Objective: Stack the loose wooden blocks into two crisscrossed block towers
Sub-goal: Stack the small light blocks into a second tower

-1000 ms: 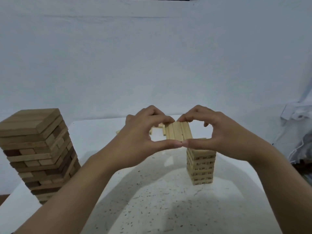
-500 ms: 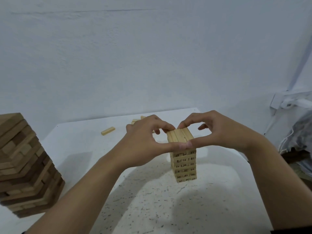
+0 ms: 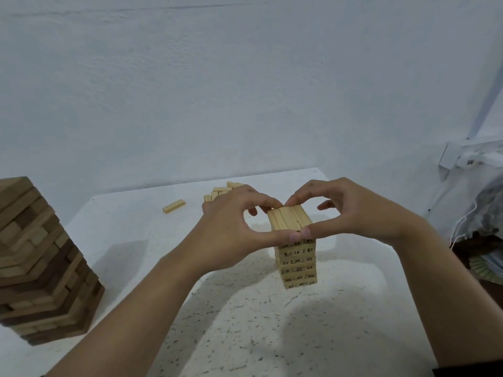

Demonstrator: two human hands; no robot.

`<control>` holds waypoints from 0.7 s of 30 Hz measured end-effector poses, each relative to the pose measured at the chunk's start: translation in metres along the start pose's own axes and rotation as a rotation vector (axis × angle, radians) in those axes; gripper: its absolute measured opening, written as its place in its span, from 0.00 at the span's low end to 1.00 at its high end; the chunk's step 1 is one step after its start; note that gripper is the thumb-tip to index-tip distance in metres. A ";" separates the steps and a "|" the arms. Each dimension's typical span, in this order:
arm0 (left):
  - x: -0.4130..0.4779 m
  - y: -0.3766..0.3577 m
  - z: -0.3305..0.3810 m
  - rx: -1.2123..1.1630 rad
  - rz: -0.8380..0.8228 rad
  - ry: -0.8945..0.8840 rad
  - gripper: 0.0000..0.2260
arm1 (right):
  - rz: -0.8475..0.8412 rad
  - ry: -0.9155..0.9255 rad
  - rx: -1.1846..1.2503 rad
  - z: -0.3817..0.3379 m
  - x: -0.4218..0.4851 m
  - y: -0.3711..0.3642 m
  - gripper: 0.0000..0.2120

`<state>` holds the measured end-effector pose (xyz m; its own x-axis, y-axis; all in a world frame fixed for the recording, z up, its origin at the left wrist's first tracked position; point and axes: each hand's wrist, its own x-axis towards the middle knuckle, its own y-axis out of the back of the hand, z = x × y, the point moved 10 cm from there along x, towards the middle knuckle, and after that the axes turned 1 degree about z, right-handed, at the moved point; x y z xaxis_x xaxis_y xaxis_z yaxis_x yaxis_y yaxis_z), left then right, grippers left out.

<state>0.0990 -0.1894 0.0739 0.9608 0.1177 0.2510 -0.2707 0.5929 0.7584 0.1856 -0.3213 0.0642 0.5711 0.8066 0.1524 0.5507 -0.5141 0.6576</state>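
two block towers stand on the white speckled worktop (image 3: pixel 130 240). at the far left is the large tower (image 3: pixel 40 268), crisscrossed layers of mixed light and dark wood, cut off by the picture's edge. to its right a single loose block (image 3: pixel 174 206) lies flat near the back edge. just right of that, a pile of loose blocks (image 3: pixel 219 191) is partly hidden behind the left hand (image 3: pixel 228 235). that hand's grip is narrow: thumb at the near end and fingertips at the far end pinch the top layer (image 3: pixel 290 219), three pale blocks side by side on the small tower (image 3: pixel 298 265), whose block ends carry printed numbers. the right hand (image 3: pixel 353 216) mirrors it, its grip pinching the same layer from the right, and the two thumb tips touch at the near edge. at the far right, off the worktop, is a white box (image 3: pixel 447 156).
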 end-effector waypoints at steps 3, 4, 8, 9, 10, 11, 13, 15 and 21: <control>-0.001 -0.001 -0.003 -0.009 0.007 0.003 0.30 | -0.005 0.003 0.014 0.000 -0.003 -0.001 0.22; -0.001 -0.001 -0.004 -0.014 0.009 0.001 0.32 | -0.004 0.004 0.018 0.000 -0.004 -0.001 0.23; -0.004 0.002 -0.010 -0.070 0.029 -0.004 0.30 | 0.019 0.006 0.082 0.003 -0.007 0.000 0.25; -0.005 0.003 -0.013 -0.089 0.036 0.004 0.30 | 0.025 0.005 0.106 0.004 -0.008 0.000 0.25; -0.006 0.005 -0.016 -0.108 0.042 0.011 0.29 | 0.028 0.003 0.123 0.005 -0.008 -0.001 0.25; -0.007 0.005 -0.019 -0.128 0.046 0.015 0.28 | 0.029 0.001 0.135 0.006 -0.009 -0.002 0.24; -0.010 0.004 -0.023 -0.162 0.037 0.023 0.25 | 0.025 -0.001 0.148 0.007 -0.010 -0.003 0.24; -0.010 0.000 -0.024 -0.175 0.019 0.020 0.25 | 0.018 -0.005 0.148 0.008 -0.010 -0.004 0.24; -0.007 -0.006 -0.021 -0.180 -0.004 0.000 0.25 | 0.030 0.008 0.153 0.007 -0.009 -0.004 0.22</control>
<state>0.0948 -0.1775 0.0548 0.9619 0.1155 0.2480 -0.2521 0.7261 0.6397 0.1827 -0.3287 0.0549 0.5838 0.7925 0.1766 0.6202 -0.5756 0.5329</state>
